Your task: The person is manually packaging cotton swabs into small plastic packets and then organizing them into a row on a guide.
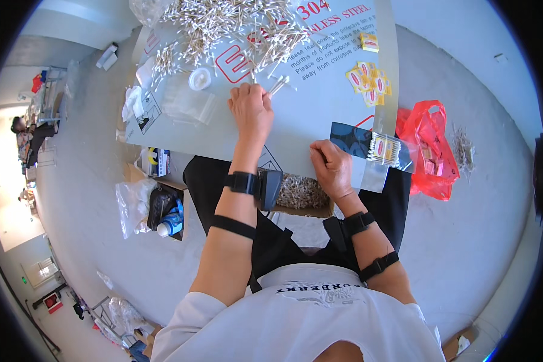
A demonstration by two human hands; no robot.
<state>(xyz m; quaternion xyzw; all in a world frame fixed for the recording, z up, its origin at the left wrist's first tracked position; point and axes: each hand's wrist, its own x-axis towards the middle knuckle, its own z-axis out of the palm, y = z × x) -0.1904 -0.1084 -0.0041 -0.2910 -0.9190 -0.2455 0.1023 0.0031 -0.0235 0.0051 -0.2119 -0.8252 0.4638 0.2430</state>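
My left hand [251, 111] is at the near side of the swab pile, its fingers closed around a few cotton swabs [279, 84] that stick out to the right. A large heap of loose cotton swabs [217, 27] covers the far part of the table [283, 120]. My right hand [332, 166] rests at the table's near edge, fingers curled in; whatever they hold, if anything, is hidden. To its right lies a clear bag packed with cotton swabs and a yellow card [384, 149]. A round white lidded tub [200, 78] stands left of my left hand.
Yellow printed cards [369, 81] lie at the table's right. Clear plastic bags [188, 105] lie at its left. Below the near edge is a box of swabs [301, 194]. A red plastic bag [427, 151] sits right of the table, a box with a blue bottle [172, 222] left.
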